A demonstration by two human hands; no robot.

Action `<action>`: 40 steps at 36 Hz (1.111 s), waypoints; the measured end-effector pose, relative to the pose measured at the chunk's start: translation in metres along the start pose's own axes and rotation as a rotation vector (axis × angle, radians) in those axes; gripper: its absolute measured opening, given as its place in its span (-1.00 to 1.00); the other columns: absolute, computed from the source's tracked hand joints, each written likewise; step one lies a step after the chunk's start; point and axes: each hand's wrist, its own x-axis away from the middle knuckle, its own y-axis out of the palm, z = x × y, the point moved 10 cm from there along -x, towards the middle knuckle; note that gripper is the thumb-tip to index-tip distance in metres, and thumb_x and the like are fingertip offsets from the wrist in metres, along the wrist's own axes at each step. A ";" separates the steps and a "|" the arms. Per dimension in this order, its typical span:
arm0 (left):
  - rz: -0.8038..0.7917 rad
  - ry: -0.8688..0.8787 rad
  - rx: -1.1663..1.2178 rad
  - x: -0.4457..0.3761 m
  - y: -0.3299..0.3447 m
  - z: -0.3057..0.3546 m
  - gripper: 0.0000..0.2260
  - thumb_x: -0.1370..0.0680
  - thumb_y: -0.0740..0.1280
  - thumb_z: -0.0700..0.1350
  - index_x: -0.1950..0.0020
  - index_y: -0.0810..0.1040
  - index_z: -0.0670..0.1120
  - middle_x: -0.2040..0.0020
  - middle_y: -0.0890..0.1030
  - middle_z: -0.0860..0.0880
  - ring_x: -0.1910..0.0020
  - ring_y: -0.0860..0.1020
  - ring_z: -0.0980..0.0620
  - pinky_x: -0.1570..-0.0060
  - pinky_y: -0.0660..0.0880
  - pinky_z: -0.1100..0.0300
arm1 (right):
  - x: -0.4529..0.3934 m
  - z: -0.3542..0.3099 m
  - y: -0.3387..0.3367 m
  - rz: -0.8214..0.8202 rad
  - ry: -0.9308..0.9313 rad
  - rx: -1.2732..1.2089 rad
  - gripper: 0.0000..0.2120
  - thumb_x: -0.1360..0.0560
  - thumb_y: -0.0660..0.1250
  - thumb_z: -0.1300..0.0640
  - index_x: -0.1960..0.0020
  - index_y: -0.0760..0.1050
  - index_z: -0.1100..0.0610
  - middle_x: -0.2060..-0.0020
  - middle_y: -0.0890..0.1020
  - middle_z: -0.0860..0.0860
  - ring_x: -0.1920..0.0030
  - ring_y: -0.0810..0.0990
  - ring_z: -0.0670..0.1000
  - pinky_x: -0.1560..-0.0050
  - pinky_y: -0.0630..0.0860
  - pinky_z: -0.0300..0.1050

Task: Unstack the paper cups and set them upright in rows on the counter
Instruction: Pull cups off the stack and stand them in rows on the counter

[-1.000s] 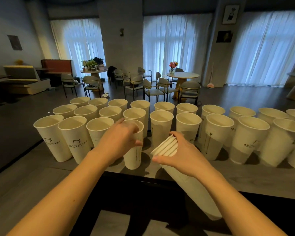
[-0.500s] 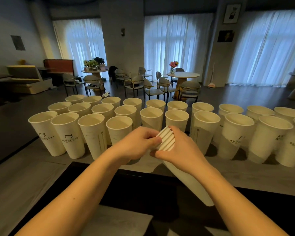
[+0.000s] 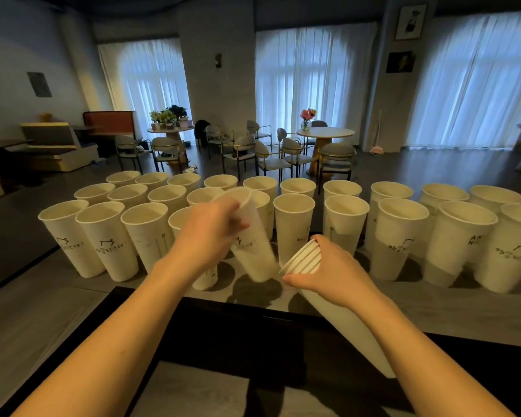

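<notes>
My left hand (image 3: 206, 233) grips a single white paper cup (image 3: 253, 251) near its rim. The cup is tilted, blurred by motion, with its base just above the counter (image 3: 73, 275). My right hand (image 3: 333, 273) holds a stack of nested paper cups (image 3: 306, 260), rims pointing up-left, its long body running down under my forearm. Several upright white cups (image 3: 109, 239) with small printed logos stand in rows across the counter, from far left to far right. Part of one front-row cup is hidden behind my left hand.
The counter's near edge drops to a dark lower surface (image 3: 238, 341) beneath my forearms. Bare counter lies in front of the cup rows at left (image 3: 42, 302) and right (image 3: 463, 311). Beyond the counter are café tables and chairs (image 3: 283, 155), curtained windows and a bench (image 3: 51, 145).
My left hand has pulled one cup off the stack and carried it up and to the left. The right hand with the stack stayed roughly in place.
</notes>
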 end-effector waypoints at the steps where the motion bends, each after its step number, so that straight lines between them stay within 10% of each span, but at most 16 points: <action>1: -0.053 0.005 -0.068 0.000 0.014 -0.002 -0.96 -0.57 0.34 -0.10 0.00 0.52 -0.03 0.08 0.59 0.06 0.09 0.56 0.08 0.19 0.47 0.24 | 0.001 0.000 -0.001 0.004 0.002 -0.028 0.06 -0.25 0.51 -0.38 -0.57 0.12 -0.05 -0.33 0.43 -0.06 -0.22 0.43 -0.04 -0.14 0.48 -0.02; 12: -0.087 0.169 -0.395 -0.004 0.057 0.003 -0.77 -0.54 0.37 -0.04 -0.19 0.56 -0.03 -0.08 0.65 -0.07 -0.07 0.60 -0.08 -0.05 0.55 0.06 | 0.001 0.001 -0.002 0.009 0.009 -0.084 0.07 -0.23 0.50 -0.41 -0.57 0.08 -0.11 -0.39 0.39 -0.08 -0.33 0.40 0.00 -0.27 0.48 0.06; 24: 0.174 0.201 -0.047 0.007 0.011 0.035 -0.78 -0.58 0.31 -0.05 -0.22 0.55 -0.01 -0.05 0.64 0.08 -0.05 0.57 0.12 -0.04 0.52 0.18 | 0.006 -0.005 -0.009 0.004 -0.032 -0.086 0.09 -0.22 0.49 -0.43 -0.58 0.10 -0.11 -0.40 0.39 -0.09 -0.35 0.40 0.00 -0.30 0.45 0.06; 32: -0.519 -0.036 0.541 0.038 0.078 0.069 -0.76 -0.67 0.16 -0.03 -0.12 0.61 -0.05 0.03 0.67 -0.04 0.06 0.61 0.02 -0.09 0.50 0.04 | 0.014 -0.021 -0.012 0.027 -0.132 -0.176 -0.04 -0.21 0.54 -0.34 -0.50 0.23 -0.12 -0.16 0.56 -0.15 -0.13 0.54 -0.09 -0.16 0.56 0.02; 35: -0.521 -0.098 0.633 0.043 0.084 0.066 -0.79 -0.65 0.22 -0.08 -0.15 0.63 -0.07 0.00 0.69 -0.13 0.00 0.63 -0.17 -0.12 0.55 -0.07 | 0.019 -0.024 -0.014 0.016 -0.157 -0.185 -0.02 -0.27 0.53 -0.29 -0.55 0.14 -0.14 -0.24 0.52 -0.14 -0.17 0.52 -0.10 -0.18 0.54 -0.03; 40: -0.427 -0.155 0.703 0.039 0.083 0.061 -0.91 -0.57 0.36 -0.15 0.00 0.66 -0.03 0.19 0.71 0.03 0.23 0.64 0.16 0.20 0.53 0.29 | 0.025 -0.017 -0.012 -0.014 -0.151 -0.164 -0.11 -0.27 0.47 -0.37 -0.49 0.16 -0.23 -0.21 0.54 -0.17 -0.14 0.55 -0.10 -0.14 0.59 0.05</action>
